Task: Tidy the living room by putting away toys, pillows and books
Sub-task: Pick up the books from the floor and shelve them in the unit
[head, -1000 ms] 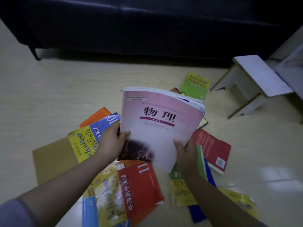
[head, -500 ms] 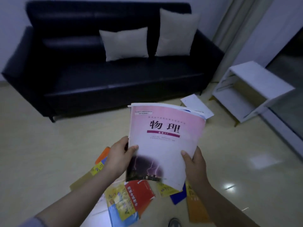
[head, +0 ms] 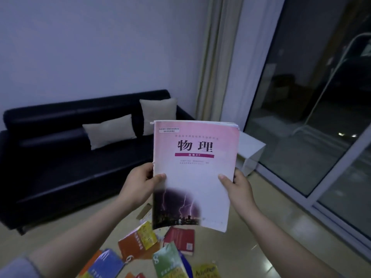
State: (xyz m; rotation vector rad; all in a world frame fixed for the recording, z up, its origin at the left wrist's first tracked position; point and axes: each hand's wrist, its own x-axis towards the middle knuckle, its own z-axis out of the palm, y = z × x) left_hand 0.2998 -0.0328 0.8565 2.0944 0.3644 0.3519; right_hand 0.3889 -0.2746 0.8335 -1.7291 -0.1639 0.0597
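A stack of books topped by a pink physics textbook (head: 195,165) is held upright at chest height in front of me. My left hand (head: 138,184) grips its left edge with the thumb on the cover. My right hand (head: 237,187) grips its right edge the same way. Several colourful books lie scattered on the floor below, among them an orange and yellow one (head: 138,242), a red one (head: 179,240) and a green one (head: 169,262). Two beige pillows, one low (head: 109,131) and one upright (head: 158,114), lean on the black sofa (head: 60,167).
A white side table (head: 250,151) stands right of the sofa, partly hidden by the held books. A curtain (head: 214,57) hangs beside a glass sliding door (head: 313,117) on the right. The pale floor (head: 271,237) stretches toward the door.
The held books have risen from near the floor to chest height, with both hands keeping their grip. The view has tilted up, and the scattered books now lie far below.
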